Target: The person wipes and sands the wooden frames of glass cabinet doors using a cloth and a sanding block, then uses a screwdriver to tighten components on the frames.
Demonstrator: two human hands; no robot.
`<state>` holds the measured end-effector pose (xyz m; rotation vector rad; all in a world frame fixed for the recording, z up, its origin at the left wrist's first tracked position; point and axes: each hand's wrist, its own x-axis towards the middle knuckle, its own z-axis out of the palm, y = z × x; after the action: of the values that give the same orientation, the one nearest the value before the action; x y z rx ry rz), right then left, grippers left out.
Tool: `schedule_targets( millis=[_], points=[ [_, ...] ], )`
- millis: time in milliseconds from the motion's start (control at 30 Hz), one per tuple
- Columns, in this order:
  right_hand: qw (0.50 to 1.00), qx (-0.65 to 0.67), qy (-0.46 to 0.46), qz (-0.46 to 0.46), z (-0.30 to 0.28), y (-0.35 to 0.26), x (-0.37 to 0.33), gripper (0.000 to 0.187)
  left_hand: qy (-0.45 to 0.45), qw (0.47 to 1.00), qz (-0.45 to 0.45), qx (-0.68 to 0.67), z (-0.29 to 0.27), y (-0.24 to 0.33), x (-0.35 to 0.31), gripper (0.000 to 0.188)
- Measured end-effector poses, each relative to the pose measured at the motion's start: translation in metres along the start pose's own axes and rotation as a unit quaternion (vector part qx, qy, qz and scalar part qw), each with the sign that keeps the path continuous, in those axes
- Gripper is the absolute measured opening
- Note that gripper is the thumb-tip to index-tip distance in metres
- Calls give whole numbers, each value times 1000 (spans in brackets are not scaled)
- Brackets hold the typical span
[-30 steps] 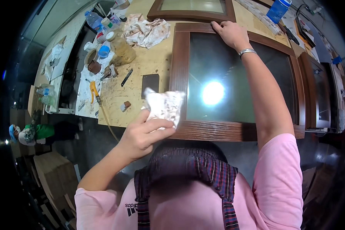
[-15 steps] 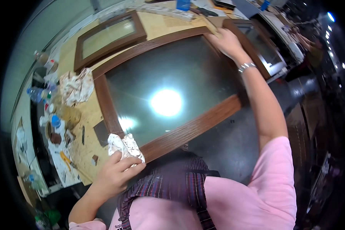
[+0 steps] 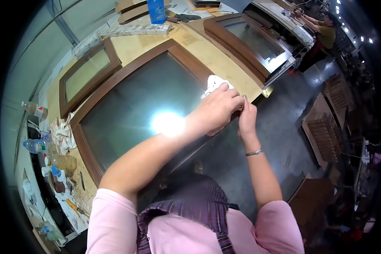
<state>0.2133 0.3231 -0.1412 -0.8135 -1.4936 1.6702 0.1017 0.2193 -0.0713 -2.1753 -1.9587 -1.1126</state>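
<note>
A large glass panel in a brown wooden frame [image 3: 114, 86] lies on the worktable, a bright reflection on its glass. My left forearm crosses over this panel. At the right side of the frame, my left hand [image 3: 219, 108] is closed on a crumpled white cloth [image 3: 215, 84], which bulges out beyond the fingers. Right beside it, at the frame's near right corner, my right hand [image 3: 247, 119] is closed with the thumb side up. What those right fingers grip is hidden behind the left hand.
Two smaller framed panels lie near: one at far left [image 3: 63, 91], one at right [image 3: 224, 36]. Bottles, a rag [image 3: 63, 135] and a yellow-handled cutter [image 3: 74, 206] line the left side. A blue bottle [image 3: 156, 12] stands at the back. Another person [image 3: 326, 36] works far right.
My left hand has carried the cloth from the near left corner across to the right side. My right hand has come off the far right corner, nearer to me. The view has shifted rightward.
</note>
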Motion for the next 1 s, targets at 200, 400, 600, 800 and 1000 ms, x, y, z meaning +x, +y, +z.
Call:
schedule_targets(
  millis=[200,400,600,800,1000],
  points=[
    [991,-57,42,-113,-3,-4,-4,51,-143,988,-53,-30,-57,34,-69,28],
    [993,24,17,-117,9,3,-9,47,-39,999,-34,10,-5,15,-9,35],
    [984,-20,37,-171,-1,15,1,46,-106,990,-94,-6,-49,45,-73,37],
    [984,-11,25,-174,3,16,-1,50,42,981,-141,124,-62,-6,-43,31],
    [984,-31,8,-173,1,16,-1,53,62,958,-170,223,-72,-87,-29,23]
  ],
)
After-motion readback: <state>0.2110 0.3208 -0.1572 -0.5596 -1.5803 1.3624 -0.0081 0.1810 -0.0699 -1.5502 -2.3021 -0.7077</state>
